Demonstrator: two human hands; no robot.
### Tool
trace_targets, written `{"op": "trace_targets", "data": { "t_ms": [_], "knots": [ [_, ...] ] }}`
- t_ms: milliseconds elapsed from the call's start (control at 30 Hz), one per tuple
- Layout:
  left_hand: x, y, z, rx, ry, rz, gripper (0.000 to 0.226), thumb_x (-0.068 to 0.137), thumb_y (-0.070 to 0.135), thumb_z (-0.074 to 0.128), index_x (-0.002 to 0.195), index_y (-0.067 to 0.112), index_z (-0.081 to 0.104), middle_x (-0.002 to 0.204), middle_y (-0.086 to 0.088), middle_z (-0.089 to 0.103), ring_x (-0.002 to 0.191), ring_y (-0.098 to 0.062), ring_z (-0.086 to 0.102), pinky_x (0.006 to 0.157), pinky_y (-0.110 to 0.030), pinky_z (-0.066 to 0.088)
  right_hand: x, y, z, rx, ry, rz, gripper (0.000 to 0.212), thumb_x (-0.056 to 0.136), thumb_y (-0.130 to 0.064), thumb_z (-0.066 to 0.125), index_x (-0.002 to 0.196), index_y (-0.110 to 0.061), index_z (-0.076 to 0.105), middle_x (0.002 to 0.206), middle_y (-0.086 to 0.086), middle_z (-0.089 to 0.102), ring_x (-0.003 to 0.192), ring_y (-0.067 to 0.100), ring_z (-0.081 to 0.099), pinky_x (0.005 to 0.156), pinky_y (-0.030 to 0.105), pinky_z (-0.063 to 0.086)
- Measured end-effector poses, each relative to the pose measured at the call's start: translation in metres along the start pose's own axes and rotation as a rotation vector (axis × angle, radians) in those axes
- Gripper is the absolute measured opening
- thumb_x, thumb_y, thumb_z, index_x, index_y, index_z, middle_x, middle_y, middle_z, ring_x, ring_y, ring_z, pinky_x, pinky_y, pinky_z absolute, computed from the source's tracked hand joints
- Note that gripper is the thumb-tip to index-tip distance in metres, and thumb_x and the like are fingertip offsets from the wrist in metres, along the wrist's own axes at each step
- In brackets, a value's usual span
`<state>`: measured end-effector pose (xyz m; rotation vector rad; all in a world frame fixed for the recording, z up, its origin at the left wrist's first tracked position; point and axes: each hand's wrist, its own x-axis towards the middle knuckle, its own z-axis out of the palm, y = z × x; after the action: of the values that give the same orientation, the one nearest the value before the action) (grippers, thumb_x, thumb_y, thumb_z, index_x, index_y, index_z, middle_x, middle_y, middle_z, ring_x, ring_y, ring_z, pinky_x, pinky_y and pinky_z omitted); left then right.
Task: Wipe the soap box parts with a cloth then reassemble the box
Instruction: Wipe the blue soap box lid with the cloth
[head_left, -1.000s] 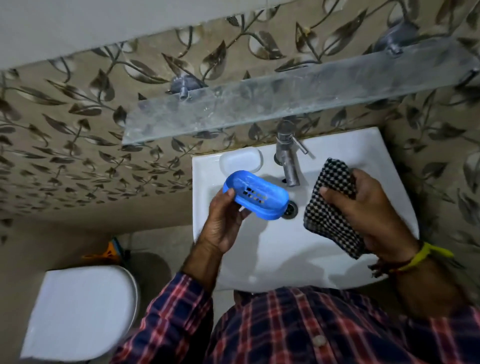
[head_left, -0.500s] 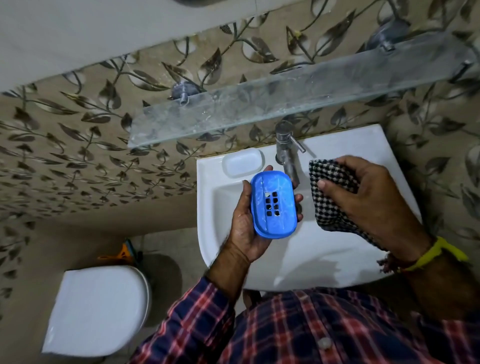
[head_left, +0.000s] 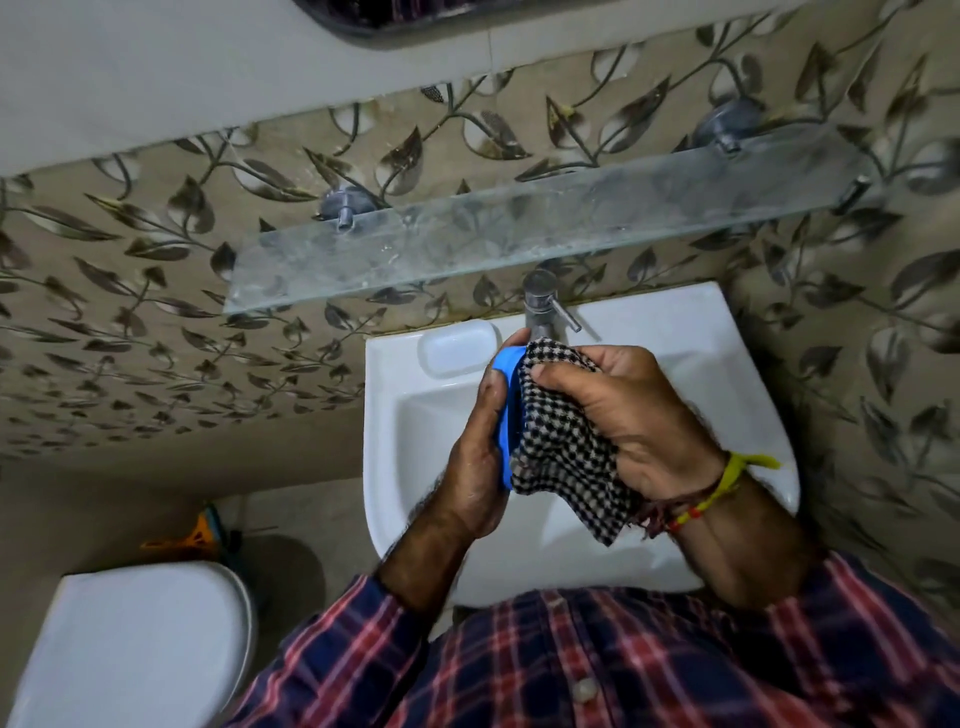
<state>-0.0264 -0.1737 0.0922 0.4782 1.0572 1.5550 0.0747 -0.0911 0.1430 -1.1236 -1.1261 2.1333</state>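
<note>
Blue soap box part (head_left: 505, 410) gripped in left hand (head_left: 475, 467) | right hand (head_left: 631, 415) presses checked cloth (head_left: 563, 447) against it

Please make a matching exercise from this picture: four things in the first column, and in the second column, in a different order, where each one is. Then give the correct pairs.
Things
1. blue soap box part
2. checked cloth
3. glass shelf
4. tap

Places
A. mounted on the wall above the sink
B. gripped in the left hand
C. at the back rim of the sink
D. bunched in the right hand

Pairs: 1-B, 2-D, 3-A, 4-C
</note>
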Motion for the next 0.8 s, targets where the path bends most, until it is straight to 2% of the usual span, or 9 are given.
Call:
{"op": "trace_targets", "data": {
  "t_ms": [100,167,233,300,433,500,600,700,800],
  "knots": [
    [-0.001,0.0,-0.001,-0.017,-0.012,0.001,0.042,0.107,0.044,0.03,0.144,0.034,0.048,0.139,-0.006,0.062,0.127,-0.024,0.058,0.106,-0.044,0.048,-0.003,-0.001,0.005,0.092,-0.015,-0.002,0.015,0.087,0.0,0.067,0.1,0.002,0.074,0.092,0.026,0.075,0.079,0.036,0.075,0.074,0.048,0.063],
    [-0.002,0.003,0.001,-0.02,-0.016,-0.009,0.041,0.107,0.043,0.03,0.143,0.034,0.048,0.137,-0.006,0.062,0.124,-0.023,0.059,0.104,-0.043,0.049,-0.007,0.0,0.009,0.101,-0.012,-0.042,0.015,0.087,0.002,0.066,0.1,0.0,0.075,0.091,0.023,0.076,0.077,0.033,0.075,0.07,0.043,0.063],
    [0.0,0.009,0.002,-0.039,0.0,-0.007,0.042,0.106,0.042,0.033,0.145,0.031,0.047,0.135,-0.011,0.06,0.123,-0.026,0.058,0.107,-0.046,0.045,-0.009,0.003,0.012,0.008,-0.007,-0.133,0.016,0.088,0.003,0.067,0.099,-0.003,0.076,0.088,0.019,0.077,0.075,0.029,0.075,0.067,0.038,0.063],
    [0.002,0.016,0.001,-0.031,0.011,0.022,0.046,0.105,0.042,0.037,0.148,0.028,0.044,0.132,-0.015,0.057,0.119,-0.028,0.057,0.108,-0.048,0.04,-0.011,0.002,0.014,-0.088,-0.026,-0.197,0.015,0.088,0.002,0.067,0.098,-0.005,0.076,0.086,0.017,0.077,0.075,0.027,0.074,0.069,0.041,0.063],
    [0.001,0.013,0.003,-0.021,-0.014,0.035,0.045,0.104,0.042,0.038,0.146,0.03,0.047,0.141,-0.014,0.057,0.127,-0.03,0.054,0.113,-0.051,0.037,-0.006,-0.006,0.011,0.018,-0.041,-0.127,0.012,0.089,0.0,0.067,0.098,-0.002,0.075,0.091,0.023,0.076,0.079,0.033,0.073,0.073,0.046,0.062],
    [0.001,0.015,0.003,-0.026,0.004,0.039,0.044,0.104,0.042,0.036,0.145,0.03,0.049,0.138,-0.013,0.059,0.125,-0.03,0.056,0.111,-0.049,0.039,-0.006,-0.006,0.012,0.007,-0.047,-0.143,0.012,0.089,-0.001,0.069,0.099,-0.002,0.075,0.093,0.024,0.076,0.08,0.033,0.073,0.075,0.047,0.061],
    [0.003,0.023,0.003,-0.032,0.019,0.058,0.048,0.101,0.044,0.042,0.146,0.027,0.047,0.129,-0.017,0.058,0.117,-0.033,0.055,0.109,-0.052,0.037,-0.009,0.001,0.013,-0.142,-0.084,-0.194,0.011,0.087,-0.003,0.072,0.097,-0.006,0.076,0.087,0.017,0.078,0.077,0.03,0.075,0.071,0.044,0.064],
    [0.0,0.014,0.003,-0.042,0.013,0.037,0.047,0.103,0.042,0.038,0.146,0.027,0.046,0.134,-0.021,0.055,0.124,-0.037,0.05,0.115,-0.058,0.028,-0.006,-0.001,0.011,-0.117,-0.054,-0.176,0.011,0.088,-0.001,0.069,0.095,-0.006,0.076,0.083,0.014,0.078,0.073,0.026,0.074,0.065,0.037,0.063],
    [0.002,0.018,0.002,-0.052,0.019,0.022,0.046,0.103,0.042,0.036,0.146,0.026,0.047,0.13,-0.022,0.055,0.118,-0.036,0.053,0.112,-0.057,0.031,-0.009,0.0,0.011,-0.16,-0.081,-0.204,0.012,0.088,-0.001,0.068,0.093,-0.007,0.076,0.081,0.015,0.077,0.07,0.026,0.074,0.061,0.038,0.062]
  ]
}}
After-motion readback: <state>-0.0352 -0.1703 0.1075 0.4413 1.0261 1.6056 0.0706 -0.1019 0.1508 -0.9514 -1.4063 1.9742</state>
